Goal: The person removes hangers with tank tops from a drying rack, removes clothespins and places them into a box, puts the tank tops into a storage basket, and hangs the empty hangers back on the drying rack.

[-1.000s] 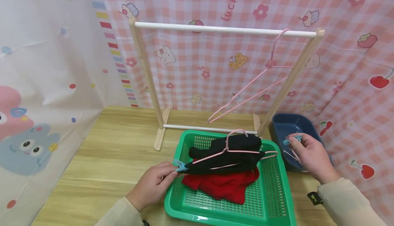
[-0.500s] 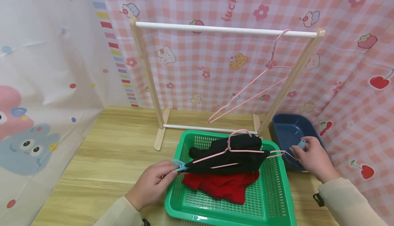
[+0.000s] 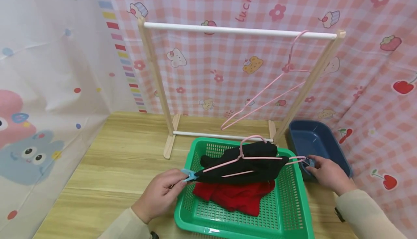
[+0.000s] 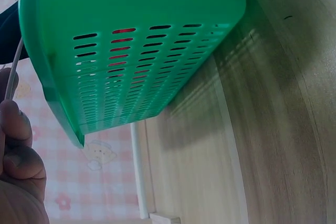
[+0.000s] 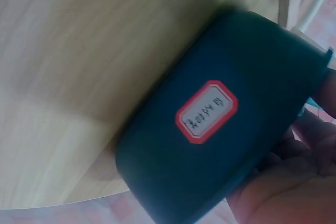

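Observation:
A pink hanger [image 3: 260, 158] carrying a black garment [image 3: 242, 173] is held over the green basket [image 3: 244, 226]. My left hand [image 3: 161, 193] pinches the hanger's left end, where a light-blue clothespin [image 3: 190, 175] clips the black cloth. In the left wrist view its fingers [image 4: 16, 124] close on the hanger wire. Close by the hanger's right tip, my right hand [image 3: 330, 173] pinches another blue clothespin [image 3: 310, 162], mostly covered by the fingers. Below the black garment, a red garment [image 3: 241, 199] lies in the basket.
A dark blue bin [image 3: 335, 145] stands under and behind the right hand; its side bears a red-edged label [image 5: 206, 112]. Behind the basket rises a wooden rack with a white bar [image 3: 241, 30], and a bare pink hanger [image 3: 270, 85] hangs at its right.
My right hand has moved down and left with its clothespin, from over the bin to the hanger's right tip. The hanger's right end has shifted slightly right; the left hand keeps its place.

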Available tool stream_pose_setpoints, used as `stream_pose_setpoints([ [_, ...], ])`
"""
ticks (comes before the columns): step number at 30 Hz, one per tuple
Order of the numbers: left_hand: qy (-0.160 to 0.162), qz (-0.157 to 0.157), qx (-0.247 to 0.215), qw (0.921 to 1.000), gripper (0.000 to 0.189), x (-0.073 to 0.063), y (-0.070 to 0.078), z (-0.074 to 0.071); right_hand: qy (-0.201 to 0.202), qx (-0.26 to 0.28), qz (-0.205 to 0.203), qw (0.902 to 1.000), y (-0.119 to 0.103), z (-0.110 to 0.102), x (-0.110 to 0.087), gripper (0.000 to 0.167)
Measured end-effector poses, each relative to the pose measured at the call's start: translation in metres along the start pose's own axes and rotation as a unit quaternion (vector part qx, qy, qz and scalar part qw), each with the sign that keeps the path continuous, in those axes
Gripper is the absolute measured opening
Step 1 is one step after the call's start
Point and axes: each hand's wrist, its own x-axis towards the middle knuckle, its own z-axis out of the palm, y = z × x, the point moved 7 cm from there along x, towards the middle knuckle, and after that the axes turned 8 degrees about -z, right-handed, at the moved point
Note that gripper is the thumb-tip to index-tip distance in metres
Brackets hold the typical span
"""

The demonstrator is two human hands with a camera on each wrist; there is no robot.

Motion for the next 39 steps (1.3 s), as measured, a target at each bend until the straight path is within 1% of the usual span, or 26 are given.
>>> stream_pose_setpoints([
  [2, 0.001, 0.001, -0.002, 1.0, 0.02, 0.0, 0.0, 0.0, -0.005, -0.004, -0.001, 1.0, 0.0, 0.003, 0.0, 0.058],
  [8, 0.005, 0.005, 0.002, 1.0, 0.022, 0.0, 0.0, -0.001, -0.014, -0.031, -0.005, 0.9994, 0.002, 0.002, 0.006, 0.06],
  [14, 0.006, 0.007, -0.001, 1.0, 0.021, -0.001, 0.0, 0.0, -0.044, -0.042, -0.01, 0.9981, 0.003, 0.003, 0.013, 0.057],
  [17, 0.005, 0.003, -0.001, 1.0, 0.021, -0.001, 0.0, 0.0, -0.056, -0.051, -0.024, 0.9968, 0.003, 0.003, 0.016, 0.056],
  [20, 0.004, 0.004, 0.001, 1.0, 0.02, -0.001, -0.001, -0.001, -0.059, -0.066, -0.04, 0.9952, 0.002, 0.004, 0.019, 0.054],
  [23, 0.005, 0.008, 0.004, 0.9999, 0.02, -0.001, -0.001, -0.001, -0.061, -0.075, -0.045, 0.9943, 0.003, 0.006, 0.021, 0.05],
  [28, 0.006, 0.014, 0.007, 0.9999, 0.021, -0.001, -0.001, -0.001, -0.069, -0.068, -0.037, 0.9946, 0.007, 0.008, 0.024, 0.043],
  [35, 0.0, 0.003, 0.005, 1.0, 0.02, 0.0, -0.003, -0.001, -0.073, -0.056, -0.022, 0.9955, 0.008, 0.007, 0.024, 0.038],
  [37, -0.001, 0.001, 0.004, 1.0, 0.02, 0.0, -0.003, -0.001, -0.072, -0.054, -0.025, 0.9956, 0.007, 0.007, 0.024, 0.035],
  [39, -0.002, -0.001, 0.004, 1.0, 0.021, 0.0, -0.004, -0.001, -0.071, -0.055, -0.027, 0.9956, 0.006, 0.008, 0.024, 0.037],
])
